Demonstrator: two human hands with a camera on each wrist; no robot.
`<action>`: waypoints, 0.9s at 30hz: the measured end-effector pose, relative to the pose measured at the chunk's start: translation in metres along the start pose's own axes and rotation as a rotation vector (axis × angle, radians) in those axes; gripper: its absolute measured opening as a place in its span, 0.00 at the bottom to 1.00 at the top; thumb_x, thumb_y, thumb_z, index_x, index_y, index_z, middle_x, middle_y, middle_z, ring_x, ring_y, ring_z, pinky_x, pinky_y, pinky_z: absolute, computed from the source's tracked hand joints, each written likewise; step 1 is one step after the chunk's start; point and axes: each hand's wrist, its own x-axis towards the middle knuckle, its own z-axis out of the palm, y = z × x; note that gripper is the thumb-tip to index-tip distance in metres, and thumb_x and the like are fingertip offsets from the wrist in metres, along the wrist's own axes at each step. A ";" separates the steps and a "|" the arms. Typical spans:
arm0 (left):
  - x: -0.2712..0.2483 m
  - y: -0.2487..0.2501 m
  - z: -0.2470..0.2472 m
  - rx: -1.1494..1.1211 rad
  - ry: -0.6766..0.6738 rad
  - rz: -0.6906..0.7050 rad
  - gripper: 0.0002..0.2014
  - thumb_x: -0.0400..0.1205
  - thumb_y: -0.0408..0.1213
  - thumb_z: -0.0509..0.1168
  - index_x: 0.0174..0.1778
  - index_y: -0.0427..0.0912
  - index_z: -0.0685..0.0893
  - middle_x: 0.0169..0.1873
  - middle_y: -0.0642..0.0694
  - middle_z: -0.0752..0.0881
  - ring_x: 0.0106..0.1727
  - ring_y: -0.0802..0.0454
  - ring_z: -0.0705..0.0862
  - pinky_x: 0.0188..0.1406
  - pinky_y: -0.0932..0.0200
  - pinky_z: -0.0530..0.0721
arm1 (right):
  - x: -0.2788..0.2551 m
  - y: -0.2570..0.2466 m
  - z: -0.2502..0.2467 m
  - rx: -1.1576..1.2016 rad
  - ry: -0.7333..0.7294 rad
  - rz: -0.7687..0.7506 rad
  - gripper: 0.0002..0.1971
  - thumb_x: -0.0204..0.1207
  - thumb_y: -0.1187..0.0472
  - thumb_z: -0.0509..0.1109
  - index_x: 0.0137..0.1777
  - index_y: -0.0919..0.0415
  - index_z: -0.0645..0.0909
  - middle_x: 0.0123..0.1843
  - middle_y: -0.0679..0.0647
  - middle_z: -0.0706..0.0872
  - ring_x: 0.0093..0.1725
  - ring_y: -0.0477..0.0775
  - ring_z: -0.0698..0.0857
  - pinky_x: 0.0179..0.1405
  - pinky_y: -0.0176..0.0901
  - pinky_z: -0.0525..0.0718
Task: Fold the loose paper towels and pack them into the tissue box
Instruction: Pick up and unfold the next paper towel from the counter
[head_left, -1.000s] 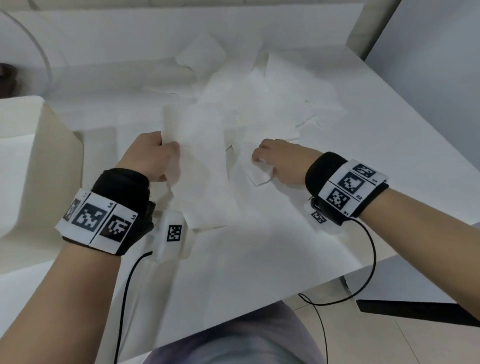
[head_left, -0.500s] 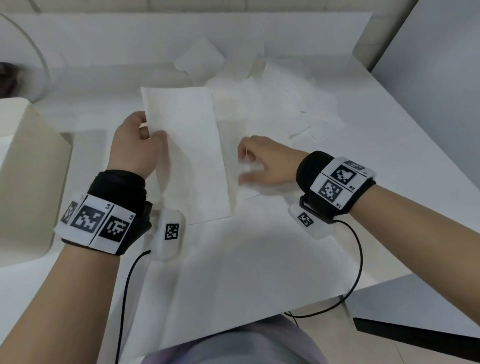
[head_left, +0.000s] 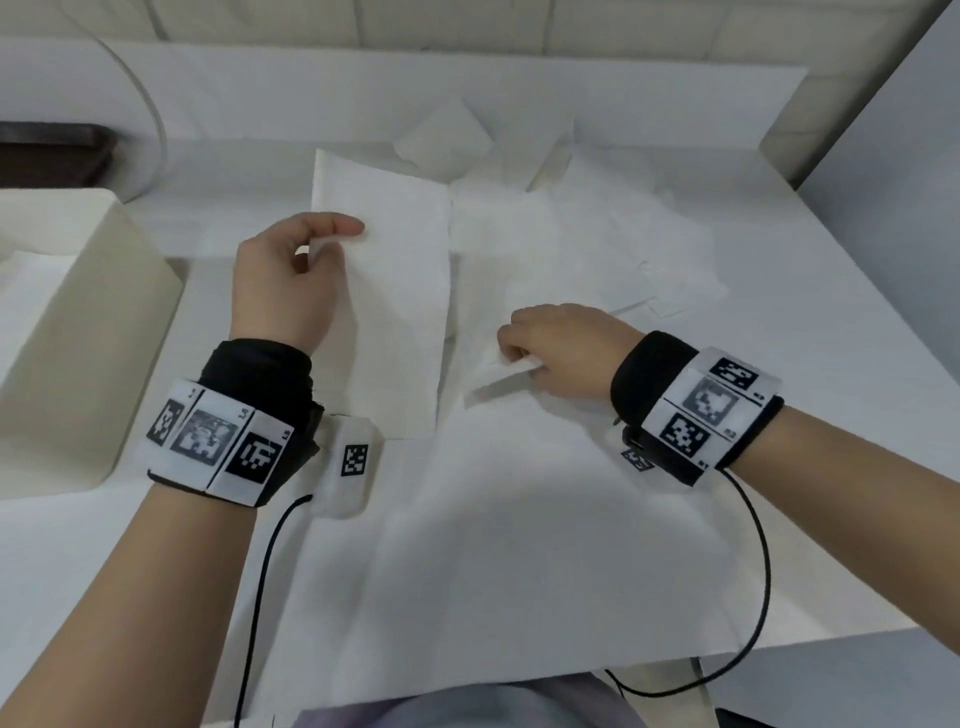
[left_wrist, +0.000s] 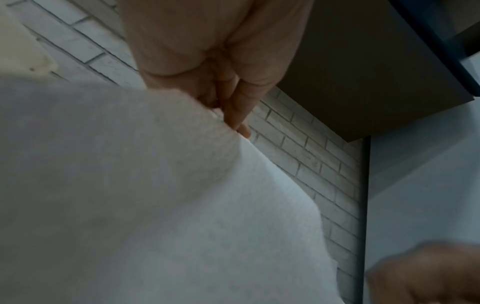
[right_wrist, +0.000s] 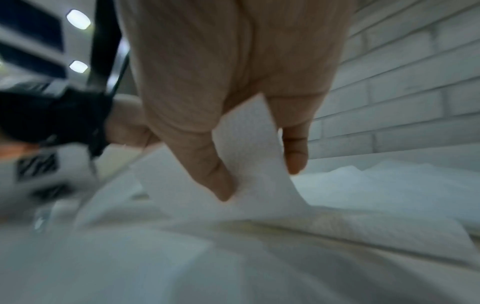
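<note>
My left hand (head_left: 291, 275) pinches the left edge of a long white paper towel (head_left: 395, 291) that hangs above the table; in the left wrist view the fingers (left_wrist: 233, 115) pinch the towel (left_wrist: 155, 195). My right hand (head_left: 556, 348) grips the corner of another white towel (head_left: 498, 379) low over the table, and the right wrist view shows that towel (right_wrist: 249, 156) pinched between thumb and fingers (right_wrist: 207, 164). A heap of loose towels (head_left: 597, 234) lies behind the hands. The cream tissue box (head_left: 78, 332) stands at the left.
The white table (head_left: 519, 571) ends at an edge close to my body and another on the right. A white curved stand (head_left: 150, 130) rises at the back left. Black wrist cables (head_left: 753, 597) hang from both arms.
The left hand has lifted its towel up and held it spread out flat. The right hand moved left and took hold of another towel's corner.
</note>
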 end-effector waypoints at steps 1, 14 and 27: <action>0.000 0.000 -0.001 -0.005 0.007 0.008 0.17 0.79 0.28 0.61 0.39 0.60 0.82 0.34 0.57 0.81 0.27 0.62 0.72 0.24 0.78 0.71 | -0.001 0.004 -0.004 0.078 0.079 0.019 0.07 0.78 0.66 0.59 0.53 0.62 0.76 0.51 0.56 0.81 0.52 0.60 0.79 0.45 0.48 0.76; 0.006 0.013 0.006 0.023 0.095 0.136 0.14 0.80 0.24 0.60 0.51 0.47 0.84 0.43 0.61 0.70 0.47 0.80 0.73 0.50 0.87 0.67 | -0.016 0.004 -0.077 1.207 0.799 -0.202 0.08 0.78 0.67 0.66 0.40 0.55 0.83 0.30 0.38 0.84 0.33 0.37 0.80 0.36 0.28 0.76; -0.008 0.040 0.017 -0.314 -0.108 0.027 0.12 0.79 0.43 0.67 0.29 0.53 0.86 0.32 0.60 0.83 0.42 0.59 0.81 0.64 0.51 0.76 | 0.019 0.006 -0.069 0.993 0.703 -0.009 0.07 0.79 0.61 0.66 0.41 0.49 0.74 0.37 0.42 0.82 0.33 0.37 0.81 0.33 0.28 0.77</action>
